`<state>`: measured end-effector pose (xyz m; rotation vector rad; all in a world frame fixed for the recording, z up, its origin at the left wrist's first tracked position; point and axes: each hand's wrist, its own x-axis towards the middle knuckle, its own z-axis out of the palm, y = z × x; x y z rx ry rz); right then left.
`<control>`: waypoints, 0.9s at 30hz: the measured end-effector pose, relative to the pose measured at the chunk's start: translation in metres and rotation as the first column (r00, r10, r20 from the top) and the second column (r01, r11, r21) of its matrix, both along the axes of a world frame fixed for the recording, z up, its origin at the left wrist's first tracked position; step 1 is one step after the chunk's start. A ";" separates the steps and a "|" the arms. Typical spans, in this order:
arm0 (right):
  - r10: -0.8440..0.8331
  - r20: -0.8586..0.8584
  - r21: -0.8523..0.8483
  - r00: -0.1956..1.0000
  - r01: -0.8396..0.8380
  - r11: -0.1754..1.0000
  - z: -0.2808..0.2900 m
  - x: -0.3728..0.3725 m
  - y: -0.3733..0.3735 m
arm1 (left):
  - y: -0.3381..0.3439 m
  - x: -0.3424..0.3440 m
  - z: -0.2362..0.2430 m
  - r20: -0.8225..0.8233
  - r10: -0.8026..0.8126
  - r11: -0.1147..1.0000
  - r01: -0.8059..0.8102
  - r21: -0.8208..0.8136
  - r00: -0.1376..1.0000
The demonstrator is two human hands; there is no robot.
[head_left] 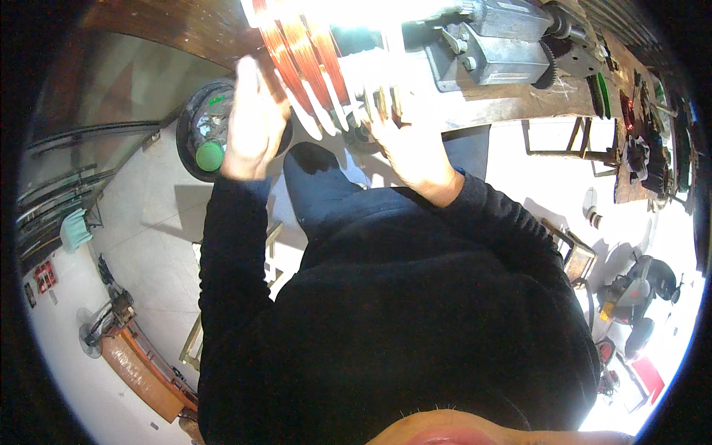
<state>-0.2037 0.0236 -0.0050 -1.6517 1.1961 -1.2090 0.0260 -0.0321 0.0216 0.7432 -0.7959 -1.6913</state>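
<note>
Orange-brown copper wire coils, in side-by-side bands between white blade-like dividers, sit at the far edge of view, left of centre. Left hand: just left of the coils, flat with fingers extended, closed on nothing; whether it touches the dividers, can't tell. Right hand: right of the coils, fingers reaching far into strong glare; can't tell whether they grip anything. Step in hand looks like working on the wound coils, probably steadying or guiding them from both sides. Next move likely calls for even pressure from both hands, keeping strands between the dividers. Right of the coils: grey boxy metal machine with a dark toothed gear wheel, on a pale wooden bench. Left, nearer: black round tub holding a green round object.
</note>
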 end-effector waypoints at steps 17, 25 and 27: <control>-0.179 -0.389 -0.423 0.904 -0.003 0.906 0.000 -0.004 -0.003 | -0.057 -0.067 -0.015 0.321 0.047 0.983 0.012 -0.181 0.946; -0.012 0.143 -0.039 0.990 0.018 0.999 0.011 -0.002 -0.001 | -0.095 -0.078 -0.020 0.377 0.040 0.974 0.047 -0.220 0.925; -0.006 0.140 0.009 0.990 0.005 1.000 0.010 -0.004 -0.002 | -0.094 -0.076 -0.017 0.391 0.047 0.973 0.047 -0.226 0.919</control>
